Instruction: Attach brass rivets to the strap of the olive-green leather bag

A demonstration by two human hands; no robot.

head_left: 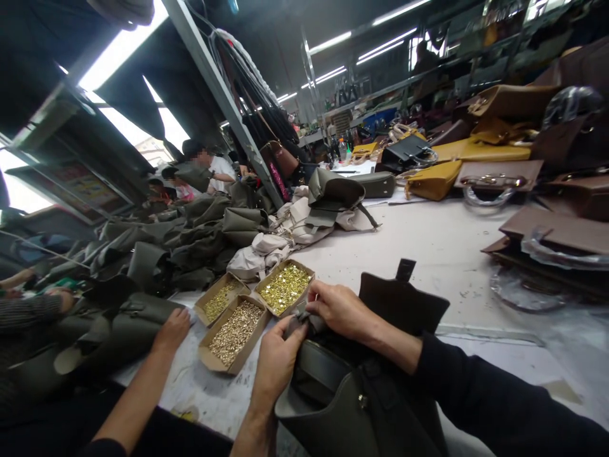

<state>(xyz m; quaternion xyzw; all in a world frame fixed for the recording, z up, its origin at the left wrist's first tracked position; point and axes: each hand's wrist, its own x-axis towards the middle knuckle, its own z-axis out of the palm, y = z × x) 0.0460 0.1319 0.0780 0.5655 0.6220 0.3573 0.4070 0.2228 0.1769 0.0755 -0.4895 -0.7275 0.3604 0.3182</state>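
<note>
In front of me stands a dark olive-green bag (333,406), its mouth gaping and its flap (404,301) folded back to the right. At the bag's upper edge, my left hand (276,358) pinches a small dark strap (310,322) between thumb and fingers. Closed fingers of my right hand (340,311) work on that same strap from above, meeting the left fingertips. Whatever small piece may be between the right fingers is hidden. A gold-coloured stud (363,401) shows on the bag's side.
Cardboard boxes hold gold rivets (235,330), shiny gold caps (285,285) and small gold pieces (219,301). A co-worker's hand (174,330) rests near olive bags (137,317) at left. Brown bags (561,235) and yellow bags (432,181) lie on the white table (428,235).
</note>
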